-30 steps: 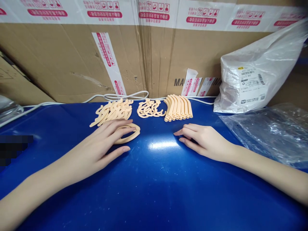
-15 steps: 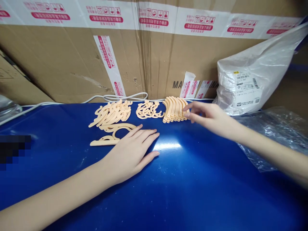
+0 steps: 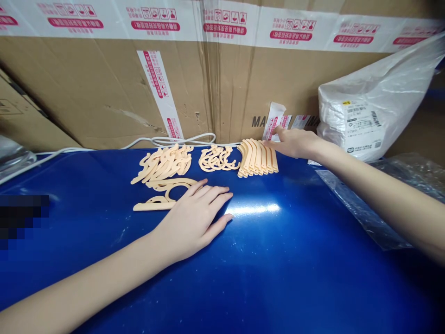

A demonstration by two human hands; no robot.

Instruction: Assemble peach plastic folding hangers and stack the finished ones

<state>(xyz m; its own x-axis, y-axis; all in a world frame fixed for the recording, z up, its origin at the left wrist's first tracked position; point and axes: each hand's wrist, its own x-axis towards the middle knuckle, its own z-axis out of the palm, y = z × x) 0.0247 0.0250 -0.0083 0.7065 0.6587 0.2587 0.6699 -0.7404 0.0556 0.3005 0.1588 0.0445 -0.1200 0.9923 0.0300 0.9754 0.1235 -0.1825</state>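
Observation:
My left hand (image 3: 198,218) lies palm down with its fingers spread, partly covering a small group of cream plastic hanger pieces (image 3: 153,207) at its fingertips. Behind that group is a loose heap of curved cream hanger arms (image 3: 167,162). To its right sits a small pile of cream hooks (image 3: 217,158). A neat row of curved cream hanger arms (image 3: 255,158) stands at the right, stacked side by side. My right hand (image 3: 292,140) is at the row's far right end, fingers apart and thumb side against or just above the upper ends; contact is unclear.
A large cardboard box (image 3: 114,93) stands along the back of the blue table (image 3: 264,278). A white cable (image 3: 187,139) runs along its foot. At the right are a white plastic bag (image 3: 378,106) with a label and a clear plastic sheet (image 3: 375,218).
My right hand has moved from the right side of the row toward its far upper end. My left hand stays resting in place. The view has shifted slightly.

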